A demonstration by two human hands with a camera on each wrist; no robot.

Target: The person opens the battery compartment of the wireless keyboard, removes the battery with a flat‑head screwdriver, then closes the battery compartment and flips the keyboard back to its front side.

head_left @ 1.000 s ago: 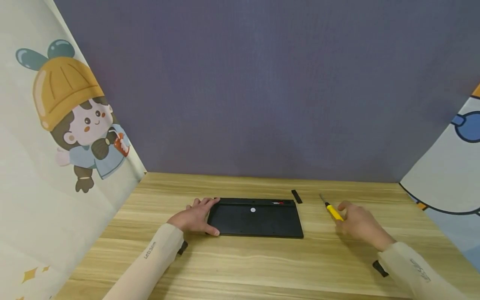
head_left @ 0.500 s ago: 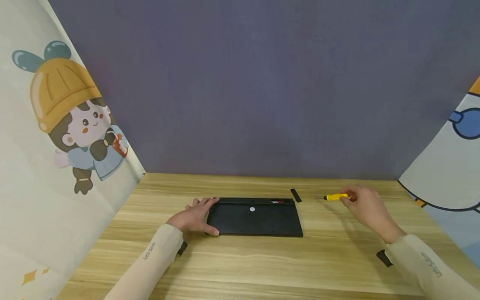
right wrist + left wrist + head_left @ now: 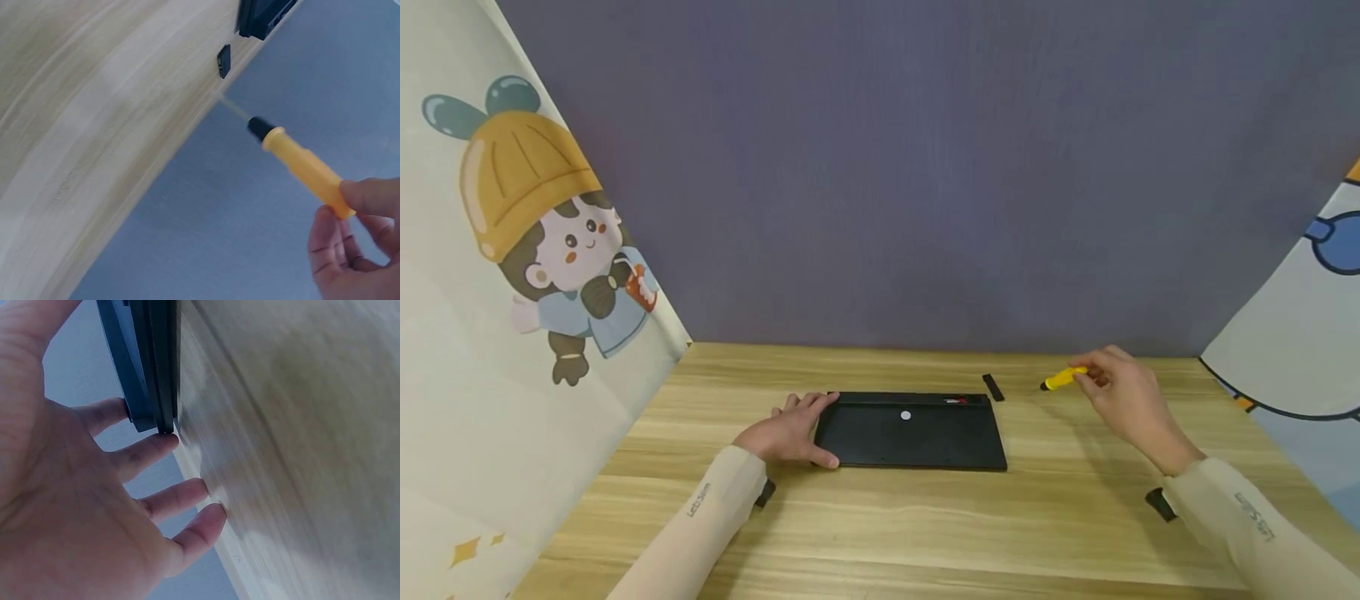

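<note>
A black keyboard [image 3: 917,437] lies underside up on the table, a round white sticker on its back and an uncovered battery slot at its far right. A red-and-white battery [image 3: 956,402] shows in that slot. My left hand [image 3: 787,432] holds the keyboard's left end, thumb at the near edge and forefinger at the far edge, the other fingers spread beyond. Right of the keyboard, my right hand [image 3: 1123,400] pinches the yellow handle of a screwdriver [image 3: 306,169] by its end. Its thin shaft points left and down, toward the small black battery cover [image 3: 993,387].
The wooden table [image 3: 880,533] ends at a grey-purple back panel [image 3: 880,183]. A wall with a cartoon figure [image 3: 572,233] stands at the left, and another printed wall [image 3: 1300,317] at the right. Black straps show under both wrists.
My right hand has lifted the screwdriver from the table and swung its handle up and away, the tip now pointing down-left. The left hand stays on the keyboard.
</note>
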